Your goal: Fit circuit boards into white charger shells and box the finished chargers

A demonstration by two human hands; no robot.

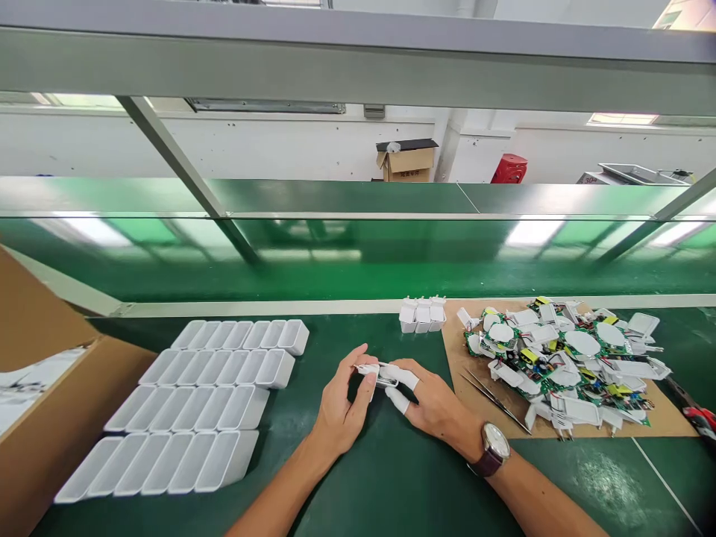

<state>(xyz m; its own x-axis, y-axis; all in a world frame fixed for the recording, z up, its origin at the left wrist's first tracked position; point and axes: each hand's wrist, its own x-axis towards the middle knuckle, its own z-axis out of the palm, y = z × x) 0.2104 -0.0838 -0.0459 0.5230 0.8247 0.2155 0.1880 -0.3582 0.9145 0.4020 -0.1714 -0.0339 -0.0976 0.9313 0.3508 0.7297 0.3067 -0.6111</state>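
Over the green table, a small white plastic part [385, 379] with a darker middle is held between my two hands. Its exact kind is partly hidden by my fingers. My left hand [345, 403] pinches its left end between thumb and fingers. From the right, my right hand [428, 399] grips the other end, with white finger covers on the thumb and a finger. Just beyond my hands stands a small group of white plug housings [423, 315]. Rows of open white plastic cases [195, 406] lie to the left of my left hand.
A brown cardboard sheet [464, 350] at the right carries a heap of circuit boards with white parts [564, 358]. Tweezers [497, 401] lie on its near side. Red-handled pliers [693, 410] rest at the far right. An open cardboard box [67, 440] stands at left.
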